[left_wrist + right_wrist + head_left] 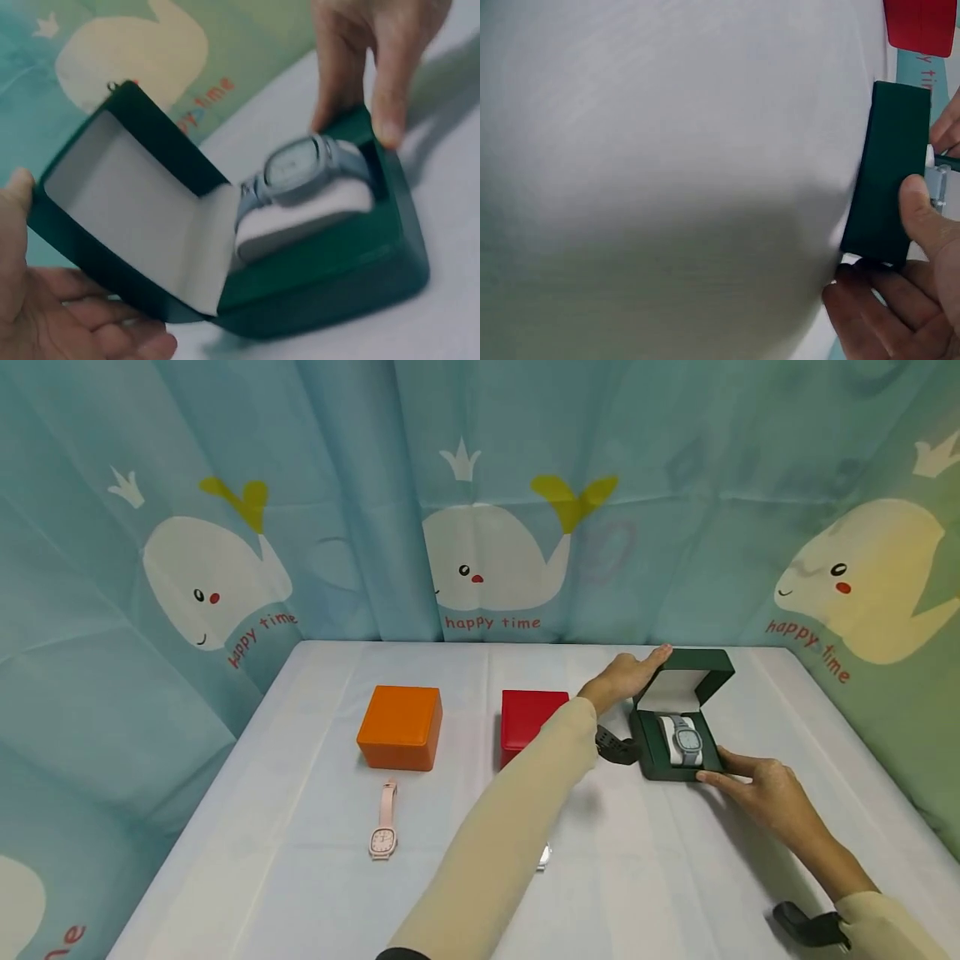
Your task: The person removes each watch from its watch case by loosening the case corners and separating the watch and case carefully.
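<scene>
A dark green watch box (pixel 649 752) stands on the right side of the table with its lid raised. Inside, a grey-blue watch (pixel 687 741) is wrapped round a white cushion (pixel 300 229). At the lid's edge my left hand (pixel 626 678) holds on, its thumb on the rim and the other fingers behind the lid (pixel 139 210). My right hand (pixel 767 789) grips the base at its near right corner. In the right wrist view, its thumb (pixel 922 206) presses one side of the base and its fingers lie along another.
An orange box (pixel 401 722) sits at the left, with a pink watch (pixel 385 827) in front. A red box (pixel 531 714) stands mid-table, partly behind my left sleeve (pixel 517 802). Another watch (pixel 544 857) is mostly hidden by that sleeve. A whale-print curtain (pixel 480 568) hangs behind the table.
</scene>
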The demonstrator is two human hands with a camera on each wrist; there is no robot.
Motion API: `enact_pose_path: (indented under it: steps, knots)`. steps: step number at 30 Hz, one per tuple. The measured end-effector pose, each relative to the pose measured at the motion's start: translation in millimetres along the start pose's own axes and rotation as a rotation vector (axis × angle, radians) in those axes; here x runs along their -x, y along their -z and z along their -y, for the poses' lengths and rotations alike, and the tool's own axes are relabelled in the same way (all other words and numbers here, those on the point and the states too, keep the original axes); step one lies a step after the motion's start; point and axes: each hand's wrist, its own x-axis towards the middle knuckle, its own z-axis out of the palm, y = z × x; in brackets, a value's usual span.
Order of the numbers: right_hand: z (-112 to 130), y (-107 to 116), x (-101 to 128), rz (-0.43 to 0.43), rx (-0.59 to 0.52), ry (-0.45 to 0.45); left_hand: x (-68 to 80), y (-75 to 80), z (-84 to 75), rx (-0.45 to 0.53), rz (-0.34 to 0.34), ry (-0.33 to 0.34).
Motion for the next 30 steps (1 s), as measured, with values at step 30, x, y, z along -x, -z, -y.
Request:
enact_pose_path:
  steps: [30]
  knots:
    - [0, 28, -10, 0.247, -0.153, 0.023, 32.2, -1.5, -5.4, -0.334, -0.037, -0.076]
